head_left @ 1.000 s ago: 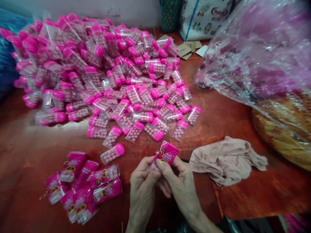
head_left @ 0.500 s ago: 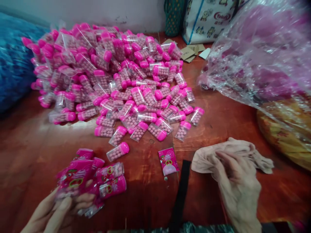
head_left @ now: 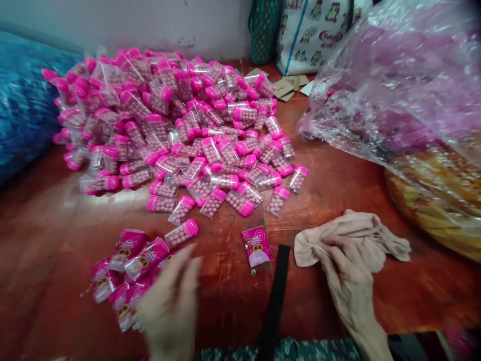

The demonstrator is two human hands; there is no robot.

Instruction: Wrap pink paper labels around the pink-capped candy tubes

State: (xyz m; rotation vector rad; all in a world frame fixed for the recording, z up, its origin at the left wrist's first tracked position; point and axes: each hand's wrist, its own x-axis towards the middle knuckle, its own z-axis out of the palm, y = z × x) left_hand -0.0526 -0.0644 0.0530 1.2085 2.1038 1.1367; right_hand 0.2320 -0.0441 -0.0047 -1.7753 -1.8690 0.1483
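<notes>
Reddish table (head_left: 229,301); left hand (head_left: 171,296) blurred, right hand (head_left: 347,263) curled on cloth (head_left: 310,245).

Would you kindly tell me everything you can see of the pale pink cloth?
The pale pink cloth looks like soft, plain fabric. It lies crumpled in loose folds on the reddish-brown table, right of the black strap. The right hand rests on its near side; whether it grips is unclear.
</notes>
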